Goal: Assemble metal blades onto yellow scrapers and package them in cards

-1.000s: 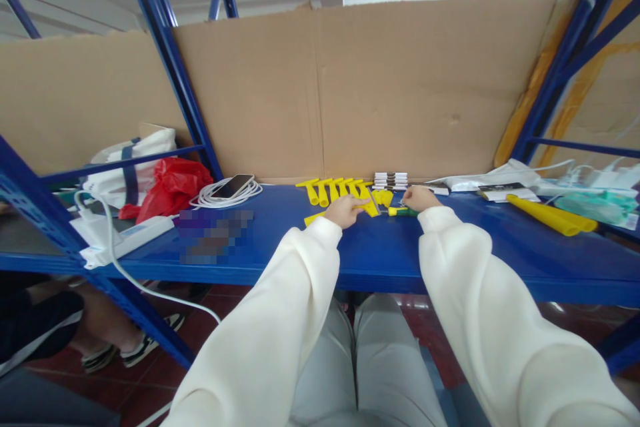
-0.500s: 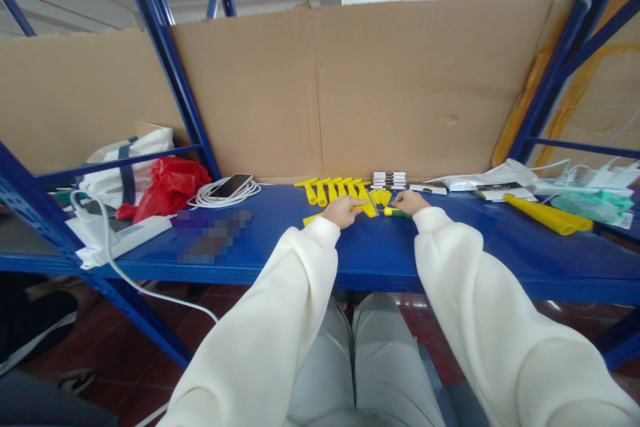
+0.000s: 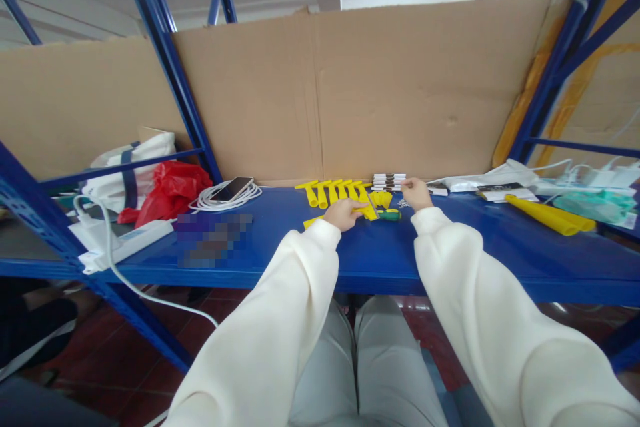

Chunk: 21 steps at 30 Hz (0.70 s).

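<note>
My left hand (image 3: 342, 215) is closed around a yellow scraper (image 3: 369, 211), its wide flat head pointing right. Under that wrist another yellow piece (image 3: 312, 221) pokes out. My right hand (image 3: 417, 194) has its fingertips pinched together above a small pile of shiny metal bits (image 3: 403, 203), perhaps screws; whatever is in the pinch is too small to make out. A screwdriver (image 3: 390, 215) with a green and yellow handle lies between the hands. Small yellow pieces (image 3: 381, 199) rest just behind it. Several yellow T-shaped scrapers (image 3: 323, 195) stand in a row behind my left hand.
White packs (image 3: 389, 181) are stacked at the back. Two long yellow tapered pieces (image 3: 543, 213) lie to the right, near a white plastic bag (image 3: 480, 179). On the left are a phone (image 3: 232, 189) on coiled white cable, a power strip (image 3: 127, 245) and a red bag (image 3: 173, 190).
My right hand has moved away from the screwdriver, a little farther back toward the metal bits. The screwdriver's handle is now uncovered. My left hand keeps its grip on the scraper.
</note>
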### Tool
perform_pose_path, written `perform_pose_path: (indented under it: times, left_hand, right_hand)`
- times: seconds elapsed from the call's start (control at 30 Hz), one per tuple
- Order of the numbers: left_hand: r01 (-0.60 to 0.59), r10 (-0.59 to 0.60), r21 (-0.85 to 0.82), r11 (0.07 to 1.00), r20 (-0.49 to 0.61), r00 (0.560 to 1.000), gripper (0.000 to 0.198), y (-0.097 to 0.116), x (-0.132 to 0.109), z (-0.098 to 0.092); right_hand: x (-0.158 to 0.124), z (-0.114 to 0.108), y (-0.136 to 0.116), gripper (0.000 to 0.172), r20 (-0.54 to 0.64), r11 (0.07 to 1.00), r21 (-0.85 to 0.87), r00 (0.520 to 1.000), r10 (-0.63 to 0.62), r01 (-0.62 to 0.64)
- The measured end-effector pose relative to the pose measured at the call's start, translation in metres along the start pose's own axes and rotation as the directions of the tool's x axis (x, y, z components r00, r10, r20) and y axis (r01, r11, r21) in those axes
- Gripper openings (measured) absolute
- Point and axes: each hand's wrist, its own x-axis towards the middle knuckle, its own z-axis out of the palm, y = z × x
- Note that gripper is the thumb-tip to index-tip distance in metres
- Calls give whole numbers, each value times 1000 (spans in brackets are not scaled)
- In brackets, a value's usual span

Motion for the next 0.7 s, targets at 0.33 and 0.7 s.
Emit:
perform_pose_path:
  times: [0.33, 0.7]
  left_hand:
    - [6, -6, -34, 999, -3, 1000, 39, 0, 1, 1]
    - [42, -41, -50, 998, 24, 999, 40, 2, 0, 2]
  right_hand:
    - [-11, -16, 6, 22, 265, 814, -558, 964, -12, 163]
    - [-15, -16, 3, 22, 305, 792, -581, 952, -2, 188]
